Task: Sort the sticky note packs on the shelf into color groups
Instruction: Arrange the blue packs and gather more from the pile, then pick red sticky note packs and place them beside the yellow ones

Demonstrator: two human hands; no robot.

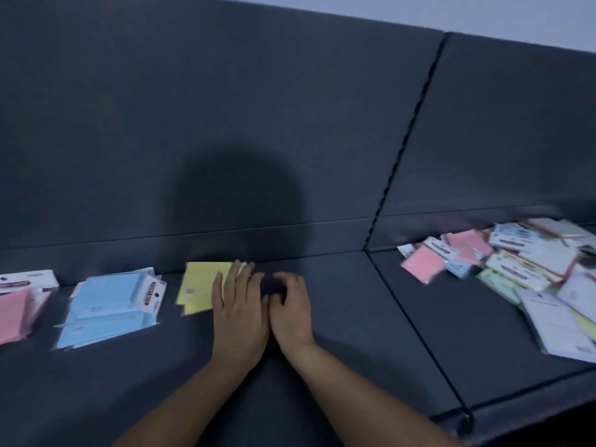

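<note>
The yellow packs lie flat on the shelf close to its back panel, a small overlapping stack just left of centre. The left hand lies palm down with its fingers straight and together, their tips resting on the right edge of the yellow packs; it grips nothing. The right hand sits just beside it on the bare shelf, the two touching at the thumb side. Its fingers are curled in towards the palm and nothing shows inside them. Both forearms reach in from the lower edge.

Left of the yellow packs, apart from them, is a loose stack of blue packs, several with white header cards turned to the right. Further left, at the frame edge, are pink packs, cut off by the edge, with a white header above them.

Well to the right, past a dark seam that crosses the shelf and climbs the back panel, an unsorted heap spreads out: pink, pale blue, green, white and lilac packs overlap at all angles, blurred. A rounded shadow falls on the back panel above the hands.
</note>
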